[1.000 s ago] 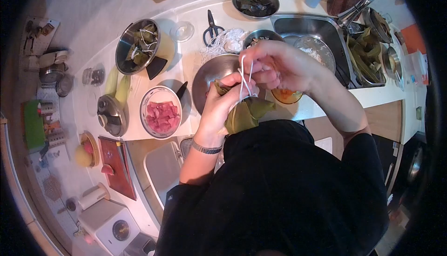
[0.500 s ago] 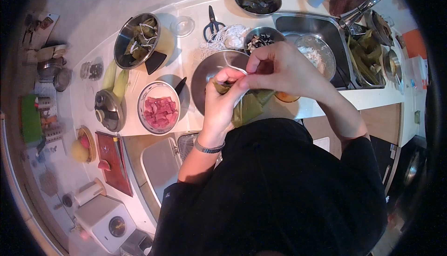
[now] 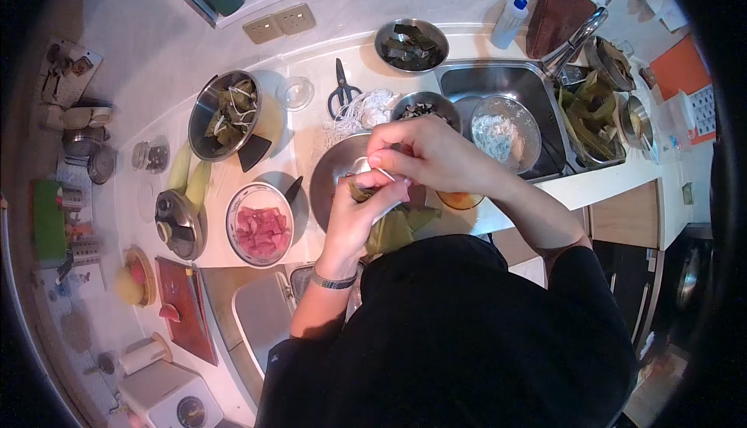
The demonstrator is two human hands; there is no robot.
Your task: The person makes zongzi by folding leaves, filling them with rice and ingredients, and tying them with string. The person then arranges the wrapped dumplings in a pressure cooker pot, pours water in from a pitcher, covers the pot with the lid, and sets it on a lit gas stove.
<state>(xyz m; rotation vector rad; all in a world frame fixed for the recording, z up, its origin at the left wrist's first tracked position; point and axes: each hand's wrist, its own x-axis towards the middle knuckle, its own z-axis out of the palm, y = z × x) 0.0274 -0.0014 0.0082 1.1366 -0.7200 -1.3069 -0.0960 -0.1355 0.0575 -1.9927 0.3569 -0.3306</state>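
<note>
My left hand (image 3: 354, 214) is wrapped round a green leaf parcel (image 3: 391, 233), which hangs below my fingers near the counter's front edge. Just above it, my right hand (image 3: 416, 152) pinches white string (image 3: 387, 173) that runs down to the parcel between my fingers. Behind both hands stands a large steel bowl (image 3: 323, 175), partly hidden by them. More white string (image 3: 360, 111) lies in a loose heap behind that bowl, beside black scissors (image 3: 342, 93).
To the left are a bowl of pink meat (image 3: 263, 232) and a steel pot of tied parcels (image 3: 226, 115). Dark pieces fill a bowl (image 3: 412, 45) at the back. A sink (image 3: 498, 78) and a tray of leaves (image 3: 593, 121) are at the right.
The view has tilted, so the counter sits lower in the frame. My right hand has come down from its raised loop of string and now pinches the string close to my left hand.
</note>
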